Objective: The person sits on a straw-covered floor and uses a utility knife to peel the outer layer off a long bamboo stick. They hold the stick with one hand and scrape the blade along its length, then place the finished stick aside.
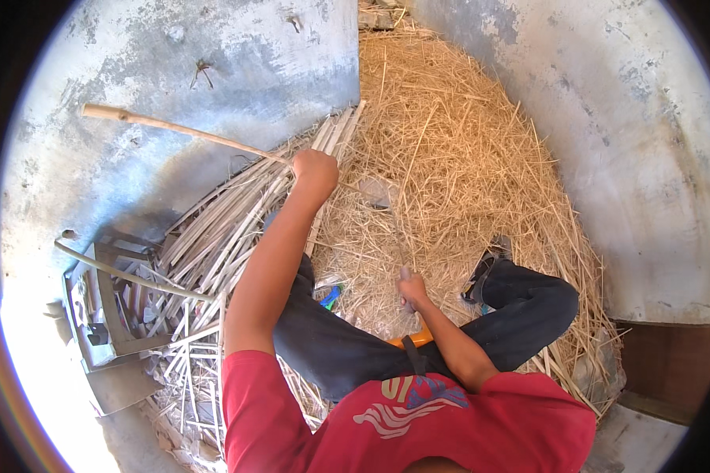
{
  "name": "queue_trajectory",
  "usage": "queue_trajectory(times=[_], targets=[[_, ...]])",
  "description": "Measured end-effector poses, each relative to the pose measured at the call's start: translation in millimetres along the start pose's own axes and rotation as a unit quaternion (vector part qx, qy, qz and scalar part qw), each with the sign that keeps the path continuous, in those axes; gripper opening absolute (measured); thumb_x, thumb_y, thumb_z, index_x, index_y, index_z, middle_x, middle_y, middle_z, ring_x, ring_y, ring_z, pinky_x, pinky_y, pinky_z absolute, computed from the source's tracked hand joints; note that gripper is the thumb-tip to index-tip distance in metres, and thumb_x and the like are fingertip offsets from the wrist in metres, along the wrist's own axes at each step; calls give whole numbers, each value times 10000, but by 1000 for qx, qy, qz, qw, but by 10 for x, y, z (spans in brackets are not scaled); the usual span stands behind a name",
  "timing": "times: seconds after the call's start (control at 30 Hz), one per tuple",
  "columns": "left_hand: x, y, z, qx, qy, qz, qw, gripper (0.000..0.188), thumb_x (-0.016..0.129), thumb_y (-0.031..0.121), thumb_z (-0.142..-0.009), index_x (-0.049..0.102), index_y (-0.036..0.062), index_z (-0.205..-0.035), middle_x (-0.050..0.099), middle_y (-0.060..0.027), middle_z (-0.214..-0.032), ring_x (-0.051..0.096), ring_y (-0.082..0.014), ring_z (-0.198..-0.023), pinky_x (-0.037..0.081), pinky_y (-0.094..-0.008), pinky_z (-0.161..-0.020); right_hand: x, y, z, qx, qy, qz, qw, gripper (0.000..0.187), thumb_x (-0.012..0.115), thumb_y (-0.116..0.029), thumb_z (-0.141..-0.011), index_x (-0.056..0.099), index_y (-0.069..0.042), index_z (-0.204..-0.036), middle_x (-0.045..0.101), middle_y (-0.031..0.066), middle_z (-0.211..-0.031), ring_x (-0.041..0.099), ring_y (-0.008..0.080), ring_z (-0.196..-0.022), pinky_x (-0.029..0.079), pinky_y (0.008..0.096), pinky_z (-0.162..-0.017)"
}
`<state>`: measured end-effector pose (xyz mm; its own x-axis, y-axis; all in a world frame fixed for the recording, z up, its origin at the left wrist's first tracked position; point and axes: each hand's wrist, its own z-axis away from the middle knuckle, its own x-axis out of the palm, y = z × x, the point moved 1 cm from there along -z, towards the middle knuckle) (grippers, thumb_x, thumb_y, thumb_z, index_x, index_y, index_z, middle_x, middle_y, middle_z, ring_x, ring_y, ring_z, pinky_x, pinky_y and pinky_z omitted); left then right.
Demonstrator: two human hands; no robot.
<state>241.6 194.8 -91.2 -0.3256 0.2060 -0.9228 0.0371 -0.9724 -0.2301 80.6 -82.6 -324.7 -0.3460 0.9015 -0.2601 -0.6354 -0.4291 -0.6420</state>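
My left hand [315, 169] is closed in a fist around a thin bamboo stick [201, 135]. The stick slants from a thicker, knotted pale end at the upper left, through my fist, down toward the straw. My right hand [412, 292], lower and between my knees, is wrapped around the handle of a long narrow tool [404, 273]. A thin greyish length seems to run from it toward the stick's far end; against the straw I cannot make out its shape.
Loose straw [457, 134] covers the floor ahead. Split bamboo strips [229, 205] pile up at left beside a wooden frame [122, 307]. Weathered walls [237, 71] stand on both sides. An orange seat [414, 339] shows under me, and a blue object [330, 297] lies near my left leg.
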Motion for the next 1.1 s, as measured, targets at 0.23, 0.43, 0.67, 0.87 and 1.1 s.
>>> queue_trajectory(times=[0.23, 0.43, 0.67, 0.87, 1.1], targets=[[-91, 69, -10, 1, -2, -15, 1000, 196, 588, 153, -849, 738, 131, -973, 716, -73, -997, 691, -246, -922, 553, -347, -690, 86, 24, -160, -349, 117, 13, 930, 110, 555, -72, -765, 503, 9, -711, 517, 93, -542, 496, 191, -382, 390, 377, -323], [-100, 16, 47, 3, 7, -27, 1000, 199, 602, 134, -835, 738, 129, -981, 712, -82, -1012, 690, -252, -933, 555, -357, -704, 152, 371, -206, 30, -46, -75, 996, 91, 548, -36, -762, 522, 9, -688, 503, 88, -520, 484, 175, -375, 374, 337, -331], [91, -115, 52, -21, -17, 16, 1000, 190, 620, 151, -828, 738, 128, -975, 715, -84, -993, 690, -242, -929, 554, -361, -712, 98, -126, -56, -189, 13, -84, 978, 93, 561, -19, -762, 522, -6, -678, 499, 57, -516, 476, 156, -366, 385, 322, -340], [-50, -55, -49, 4, -53, 7, 999, 242, 570, 163, -870, 723, 132, -1056, 699, -74, -1092, 676, -237, -1001, 549, -348, -734, 217, 736, -652, -107, 100, -48, 988, 100, 546, -17, -773, 538, -7, -674, 506, 75, -514, 474, 164, -364, 364, 329, -332], [82, -301, 53, -30, -89, 14, 995, 255, 613, 159, -841, 714, 133, -1074, 695, -69, -1103, 676, -238, -998, 548, -347, -746, 98, 200, -139, 28, -18, -65, 997, 112, 532, -14, -771, 536, -4, -659, 506, 87, -514, 474, 169, -366, 369, 337, -338]])
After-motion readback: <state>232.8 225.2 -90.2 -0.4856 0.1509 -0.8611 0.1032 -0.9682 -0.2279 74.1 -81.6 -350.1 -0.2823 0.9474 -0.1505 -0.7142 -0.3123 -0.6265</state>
